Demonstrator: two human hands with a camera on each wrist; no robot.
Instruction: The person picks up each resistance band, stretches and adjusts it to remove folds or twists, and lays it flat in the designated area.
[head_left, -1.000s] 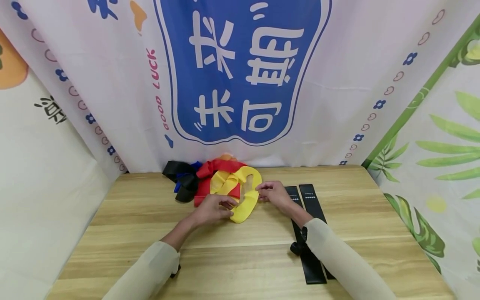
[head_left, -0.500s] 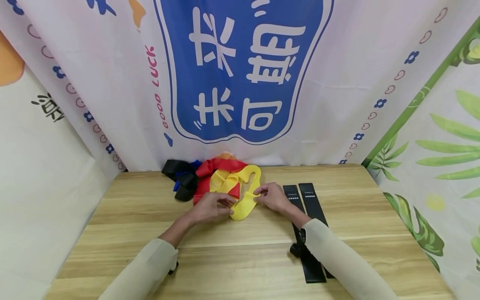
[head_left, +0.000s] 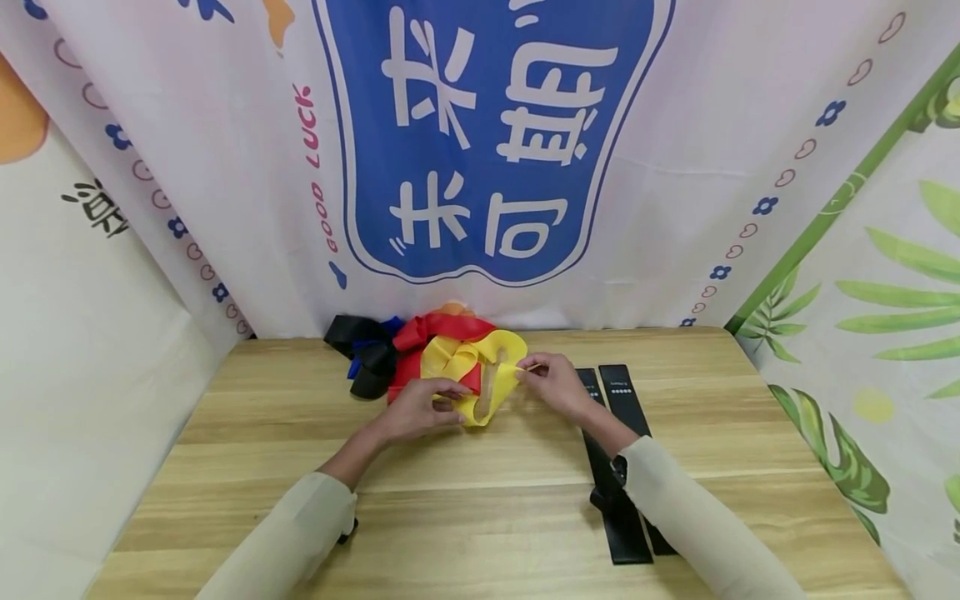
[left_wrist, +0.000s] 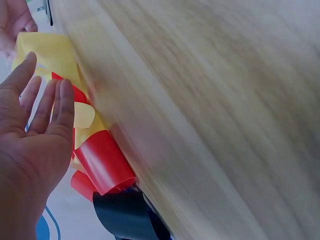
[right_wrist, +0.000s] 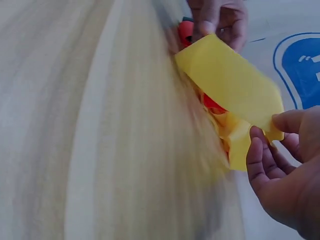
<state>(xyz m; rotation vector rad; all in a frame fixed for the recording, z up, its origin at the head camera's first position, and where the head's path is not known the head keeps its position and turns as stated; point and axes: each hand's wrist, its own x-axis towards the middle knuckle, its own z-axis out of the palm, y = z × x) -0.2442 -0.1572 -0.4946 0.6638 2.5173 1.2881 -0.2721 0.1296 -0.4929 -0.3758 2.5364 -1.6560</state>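
Observation:
A yellow elastic band [head_left: 497, 392], flat and looped, stretches between my two hands at the back of the table. My right hand [head_left: 558, 387] pinches its raised edge between thumb and fingers; the right wrist view shows the grip closely. My left hand [head_left: 420, 408] is at the band's other end, the thumb at its edge. In the left wrist view the left hand [left_wrist: 37, 135] has its fingers fairly straight, thumb apart. Red bands [head_left: 450, 327] and a crumpled yellow band [head_left: 448, 354] lie beside and partly under the loop.
Black bands [head_left: 375, 371] and a blue band [head_left: 354, 367] lie left of the red ones. Two long black strips [head_left: 626, 417] with printed ends lie under my right forearm. A printed curtain [head_left: 637, 250] hangs along the table's [head_left: 465, 533] back edge.
My right hand moves down along the yellow band, takes its edge, then lifts it slightly up and right; the loop narrows at the front. My left hand stays nearly in place.

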